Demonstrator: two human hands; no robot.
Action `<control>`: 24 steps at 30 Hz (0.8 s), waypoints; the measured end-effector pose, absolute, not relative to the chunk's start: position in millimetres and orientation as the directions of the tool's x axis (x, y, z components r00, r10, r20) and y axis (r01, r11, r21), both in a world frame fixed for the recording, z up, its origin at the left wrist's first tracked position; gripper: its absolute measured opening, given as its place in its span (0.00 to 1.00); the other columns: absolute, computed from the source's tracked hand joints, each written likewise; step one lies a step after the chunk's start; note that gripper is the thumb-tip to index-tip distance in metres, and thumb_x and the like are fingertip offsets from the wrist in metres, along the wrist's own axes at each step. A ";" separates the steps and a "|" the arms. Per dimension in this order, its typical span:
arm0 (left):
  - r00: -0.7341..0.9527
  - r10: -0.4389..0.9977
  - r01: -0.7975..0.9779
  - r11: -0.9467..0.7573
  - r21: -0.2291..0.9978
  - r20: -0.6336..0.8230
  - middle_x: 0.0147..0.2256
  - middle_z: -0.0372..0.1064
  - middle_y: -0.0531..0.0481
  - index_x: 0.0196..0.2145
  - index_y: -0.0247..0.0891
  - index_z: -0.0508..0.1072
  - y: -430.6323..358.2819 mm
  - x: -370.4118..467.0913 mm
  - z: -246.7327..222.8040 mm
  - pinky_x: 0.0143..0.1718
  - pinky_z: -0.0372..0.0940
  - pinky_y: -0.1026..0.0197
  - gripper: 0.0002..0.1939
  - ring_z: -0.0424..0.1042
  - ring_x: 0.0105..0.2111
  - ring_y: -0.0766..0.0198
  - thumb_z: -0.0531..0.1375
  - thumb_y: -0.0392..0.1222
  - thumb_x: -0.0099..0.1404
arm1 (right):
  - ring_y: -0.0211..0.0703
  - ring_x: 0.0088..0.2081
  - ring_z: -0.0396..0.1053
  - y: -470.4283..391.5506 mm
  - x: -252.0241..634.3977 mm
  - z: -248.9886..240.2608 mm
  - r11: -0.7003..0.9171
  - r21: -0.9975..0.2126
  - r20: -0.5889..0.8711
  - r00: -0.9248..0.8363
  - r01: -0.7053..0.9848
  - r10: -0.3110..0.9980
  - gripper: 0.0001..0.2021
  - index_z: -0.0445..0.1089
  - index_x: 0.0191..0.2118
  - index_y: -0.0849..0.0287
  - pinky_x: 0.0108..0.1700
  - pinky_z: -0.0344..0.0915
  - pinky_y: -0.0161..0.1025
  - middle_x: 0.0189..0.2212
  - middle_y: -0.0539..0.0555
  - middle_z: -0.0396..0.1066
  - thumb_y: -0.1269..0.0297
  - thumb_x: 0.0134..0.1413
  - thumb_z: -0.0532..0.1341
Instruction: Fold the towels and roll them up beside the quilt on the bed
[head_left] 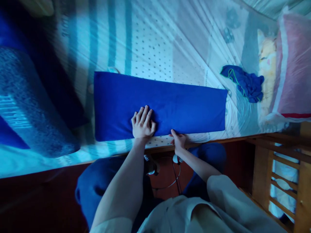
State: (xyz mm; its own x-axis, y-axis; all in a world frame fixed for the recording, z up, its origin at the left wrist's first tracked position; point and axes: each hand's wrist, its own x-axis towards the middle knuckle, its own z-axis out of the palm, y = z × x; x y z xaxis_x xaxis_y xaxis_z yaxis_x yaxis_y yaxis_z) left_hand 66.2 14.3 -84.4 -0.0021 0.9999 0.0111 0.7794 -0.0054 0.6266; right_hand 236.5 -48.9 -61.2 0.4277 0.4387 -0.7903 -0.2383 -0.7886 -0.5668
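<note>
Blue cloth (189,105) laid lengthwise along the near edge of the bed (153,48), broader at the left end, narrower to the right. Left hand (143,124) palm down on it, fingers spread, gripping nothing, pressing near the front border. Right hand (179,139) at that same border, just to the right, fingers bent, index tip touching; pinching or merely resting, cannot tell.

Apparently smoothing. Best done with the flat of the palm, not dug-in fingertips: press lightly, stroke outward from the middle toward each end, lift between strokes. Meanwhile, steady the front border with the right, so as not to drag the lot toward the bed's edge. Look for faint creases around the left palm. Mind the sheet (234,113), puckered past the narrow end, perhaps able to spoil the lie.

Well clear to the left, a lettered bundle (36,103); beyond the narrow end, a crumpled garment (247,84), near a pink pillow (295,64).
</note>
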 end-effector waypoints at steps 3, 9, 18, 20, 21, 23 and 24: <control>-0.009 1.000 0.793 -0.006 0.610 0.022 0.70 0.59 0.42 0.66 0.39 0.68 14.3 66.7 -85.5 0.73 0.41 0.40 0.32 0.53 0.72 0.47 0.55 0.44 0.65 | 0.40 0.16 0.68 -51.4 234.7 -66.3 -0.779 -0.598 -0.760 0.441 -0.189 0.477 0.18 0.77 0.28 0.59 0.15 0.59 0.35 0.21 0.54 0.79 0.47 0.48 0.71; -0.029 0.997 0.829 -0.014 0.559 0.068 0.69 0.61 0.39 0.62 0.37 0.71 13.9 72.7 -82.3 0.71 0.45 0.39 0.28 0.55 0.71 0.46 0.53 0.42 0.66 | 0.39 0.14 0.64 -51.1 231.0 -69.1 -0.757 -0.606 -0.773 0.405 -0.244 0.489 0.20 0.71 0.20 0.57 0.15 0.58 0.35 0.20 0.55 0.78 0.50 0.57 0.64; 0.250 0.968 0.880 -0.215 0.424 -0.028 0.56 0.74 0.42 0.44 0.41 0.77 84.4 95.1 -64.0 0.59 0.64 0.46 0.14 0.69 0.57 0.50 0.53 0.33 0.66 | 0.40 0.13 0.63 -46.8 223.3 -69.6 -0.729 -0.620 -0.764 0.435 -0.290 0.477 0.22 0.66 0.13 0.55 0.18 0.58 0.35 0.13 0.55 0.72 0.62 0.59 0.54; 0.323 0.942 0.893 -0.271 0.360 -0.093 0.56 0.72 0.40 0.45 0.41 0.77 116.9 109.7 -58.0 0.58 0.66 0.46 0.15 0.68 0.57 0.49 0.54 0.33 0.66 | 0.39 0.11 0.61 -47.7 221.9 -72.3 -0.708 -0.638 -0.753 0.434 -0.301 0.495 0.22 0.65 0.13 0.55 0.18 0.57 0.36 0.15 0.55 0.74 0.61 0.59 0.55; 0.352 0.927 0.898 -0.296 0.325 -0.130 0.56 0.71 0.39 0.45 0.41 0.77 133.1 118.5 -55.0 0.57 0.67 0.46 0.14 0.68 0.57 0.48 0.54 0.34 0.67 | 0.38 0.11 0.60 -48.1 221.2 -74.4 -0.703 -0.647 -0.747 0.429 -0.294 0.508 0.22 0.65 0.13 0.55 0.18 0.57 0.35 0.15 0.56 0.74 0.61 0.59 0.55; 0.396 0.896 0.902 -0.339 0.268 -0.199 0.59 0.68 0.38 0.46 0.40 0.77 162.9 137.9 -49.8 0.57 0.67 0.46 0.14 0.67 0.58 0.47 0.55 0.35 0.68 | 0.38 0.11 0.61 -48.8 219.7 -79.8 -0.706 -0.653 -0.742 0.418 -0.275 0.524 0.22 0.66 0.14 0.55 0.18 0.57 0.35 0.14 0.55 0.73 0.60 0.59 0.55; 0.412 0.882 0.900 -0.355 0.251 -0.227 0.61 0.67 0.39 0.48 0.40 0.77 175.7 148.0 -47.8 0.57 0.67 0.46 0.15 0.66 0.59 0.47 0.55 0.34 0.68 | 0.39 0.12 0.62 -49.1 218.8 -82.9 -0.711 -0.649 -0.745 0.417 -0.271 0.521 0.22 0.66 0.14 0.55 0.18 0.57 0.34 0.14 0.55 0.73 0.60 0.58 0.55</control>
